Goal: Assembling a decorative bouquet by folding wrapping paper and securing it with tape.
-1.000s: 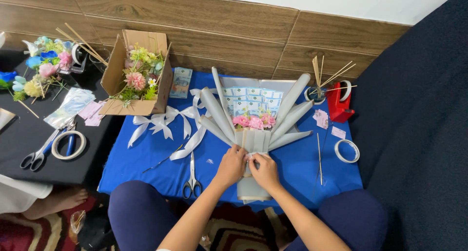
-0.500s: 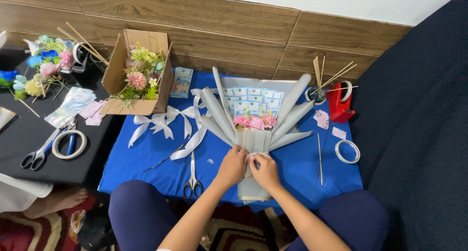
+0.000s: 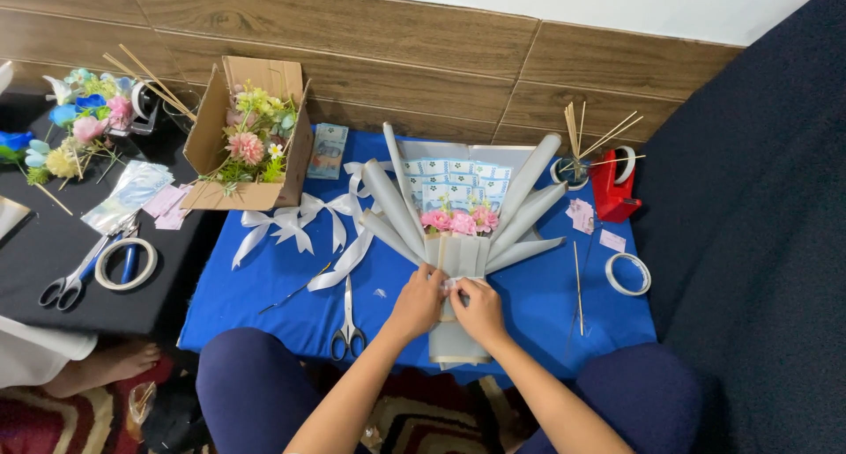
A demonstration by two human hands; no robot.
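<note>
Hands (image 3: 449, 302) barely shifted at the bouquet (image 3: 458, 242) neck; nothing else moved

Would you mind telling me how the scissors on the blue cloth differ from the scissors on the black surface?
The scissors on the blue cloth have grey handles; the scissors on the black surface have black handles, with a blue-handled tool alongside. The first pair lies upright in the head view, handles toward the person, left of the left hand; the second lies slanted, beside a tape ring. Both lie flat, untouched, blades shut or nearly so.
</note>
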